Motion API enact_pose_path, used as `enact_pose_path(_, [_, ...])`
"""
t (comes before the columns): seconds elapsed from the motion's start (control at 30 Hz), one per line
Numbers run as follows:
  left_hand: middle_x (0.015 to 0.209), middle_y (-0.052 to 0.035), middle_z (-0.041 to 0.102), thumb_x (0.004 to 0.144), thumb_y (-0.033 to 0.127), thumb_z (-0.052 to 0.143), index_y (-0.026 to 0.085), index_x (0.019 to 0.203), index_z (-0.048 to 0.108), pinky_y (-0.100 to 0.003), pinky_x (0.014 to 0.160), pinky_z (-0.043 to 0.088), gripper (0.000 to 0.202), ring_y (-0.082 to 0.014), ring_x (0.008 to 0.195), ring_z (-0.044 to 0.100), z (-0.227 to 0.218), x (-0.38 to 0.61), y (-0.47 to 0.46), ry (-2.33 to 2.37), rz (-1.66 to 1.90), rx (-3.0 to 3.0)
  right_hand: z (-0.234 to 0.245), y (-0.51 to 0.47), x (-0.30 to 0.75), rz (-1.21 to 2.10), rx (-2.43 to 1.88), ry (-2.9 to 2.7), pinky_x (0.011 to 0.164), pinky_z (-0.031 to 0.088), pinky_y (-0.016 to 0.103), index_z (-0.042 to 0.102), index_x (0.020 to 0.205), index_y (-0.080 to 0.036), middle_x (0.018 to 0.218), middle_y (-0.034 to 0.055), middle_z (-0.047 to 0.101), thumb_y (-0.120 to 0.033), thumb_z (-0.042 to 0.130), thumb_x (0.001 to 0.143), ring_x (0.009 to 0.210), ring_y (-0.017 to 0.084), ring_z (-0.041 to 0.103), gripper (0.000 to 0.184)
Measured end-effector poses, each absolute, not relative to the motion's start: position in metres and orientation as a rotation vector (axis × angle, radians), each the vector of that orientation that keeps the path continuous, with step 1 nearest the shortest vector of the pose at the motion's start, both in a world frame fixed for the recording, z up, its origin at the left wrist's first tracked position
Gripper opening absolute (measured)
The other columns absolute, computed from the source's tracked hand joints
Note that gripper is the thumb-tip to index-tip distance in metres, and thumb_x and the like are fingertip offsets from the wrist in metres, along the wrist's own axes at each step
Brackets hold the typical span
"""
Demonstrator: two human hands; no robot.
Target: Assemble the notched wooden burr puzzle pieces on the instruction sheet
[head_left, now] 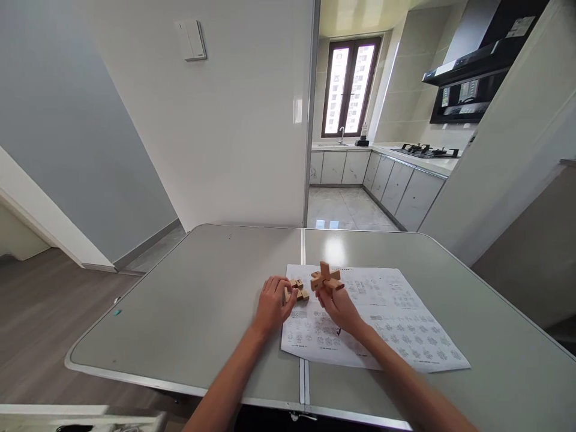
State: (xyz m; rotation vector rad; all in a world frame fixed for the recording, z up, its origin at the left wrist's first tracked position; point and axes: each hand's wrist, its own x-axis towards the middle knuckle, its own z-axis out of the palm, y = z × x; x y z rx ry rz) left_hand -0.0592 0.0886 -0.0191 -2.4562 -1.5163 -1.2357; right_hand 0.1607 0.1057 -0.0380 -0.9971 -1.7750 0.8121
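Observation:
My right hand (pixel 338 306) is closed on a wooden cross-shaped puzzle (pixel 324 278), holding it just above a printed instruction sheet (pixel 396 318). My left hand (pixel 272 303) rests at the sheet's left edge, fingers curled onto a few loose wooden puzzle pieces (pixel 297 290) that lie on the paper. The two hands sit close together, near the middle seam of a grey folding table (pixel 189 312).
The table's metal-trimmed front edge (pixel 180 387) runs close to me. Behind the table stands a white wall (pixel 225 132) with a light switch (pixel 192 41). An open doorway leads to a kitchen with cabinets (pixel 396 183), a stove and a window (pixel 348 87).

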Motion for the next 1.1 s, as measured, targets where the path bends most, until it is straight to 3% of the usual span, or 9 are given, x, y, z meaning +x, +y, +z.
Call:
enact_pose_path(0.07, [0.11, -0.0093, 0.065, 0.098, 0.031, 0.057, 0.023, 0.1, 0.056, -0.042, 0.091, 0.051, 0.008, -0.0256, 0.104, 0.06, -0.017, -0.059, 0.086, -1.491, -1.249, -2.518, -0.046, 0.106, 0.156, 0.623, -0.992, -1.925, 0.054, 0.033, 0.029, 0.055, 0.074, -0.024, 0.06, 0.0009, 0.057, -0.048, 0.042, 0.103, 0.05, 0.016, 0.048, 0.04])
enact_pose_path(0.3, [0.124, -0.0137, 0.061, 0.088, 0.035, 0.065, 0.022, 0.124, 0.049, -0.047, 0.101, 0.05, 0.041, -0.0287, 0.116, 0.059, -0.016, -0.06, 0.084, -1.372, -1.305, -2.716, -0.061, 0.105, 0.159, 0.451, -1.002, -2.054, 0.056, 0.03, 0.03, 0.053, 0.074, -0.024, 0.064, 0.0018, 0.059, -0.028, 0.042, 0.098, 0.053, 0.018, 0.05, 0.027])
enact_pose_path(0.6, [0.125, -0.0127, 0.063, 0.084, 0.044, 0.072, 0.024, 0.13, 0.05, -0.048, 0.102, 0.05, 0.055, -0.0301, 0.117, 0.06, -0.015, -0.057, 0.082, -1.338, -1.319, -2.83, -0.072, 0.104, 0.154, 0.333, -1.006, -2.131, 0.058, 0.034, 0.028, 0.058, 0.091, -0.023, 0.073, 0.0038, 0.068, -0.023, 0.043, 0.094, 0.059, 0.019, 0.059, 0.015])
enact_pose_path(0.73, [0.131, -0.0143, 0.061, 0.075, 0.05, 0.081, 0.024, 0.14, 0.046, -0.051, 0.105, 0.049, 0.078, -0.033, 0.12, 0.06, -0.014, -0.056, 0.082, -1.391, -1.301, -2.867, -0.073, 0.103, 0.153, 0.31, -0.983, -2.156, 0.058, 0.035, 0.028, 0.057, 0.099, -0.022, 0.076, 0.0042, 0.07, -0.022, 0.044, 0.093, 0.062, 0.021, 0.062, 0.014])
enact_pose_path(0.87, [0.137, -0.0141, 0.06, 0.068, 0.054, 0.088, 0.026, 0.148, 0.042, -0.05, 0.105, 0.05, 0.096, -0.0337, 0.123, 0.06, -0.015, -0.055, 0.081, -1.387, -1.297, -2.955, -0.074, 0.103, 0.154, 0.305, -0.96, -2.181, 0.057, 0.033, 0.028, 0.053, 0.093, -0.023, 0.075, 0.0036, 0.068, -0.02, 0.046, 0.089, 0.06, 0.02, 0.06, 0.008])
enact_pose_path(1.1, [0.133, -0.0116, 0.063, 0.072, 0.038, 0.085, 0.028, 0.146, 0.043, -0.047, 0.098, 0.055, 0.086, -0.0308, 0.116, 0.065, -0.02, -0.05, 0.077, -1.496, -1.422, -2.972, -0.07, 0.102, 0.154, 0.301, -0.95, -2.178, 0.056, 0.031, 0.027, 0.049, 0.088, -0.023, 0.07, 0.0021, 0.064, -0.021, 0.044, 0.092, 0.055, 0.019, 0.055, 0.007])
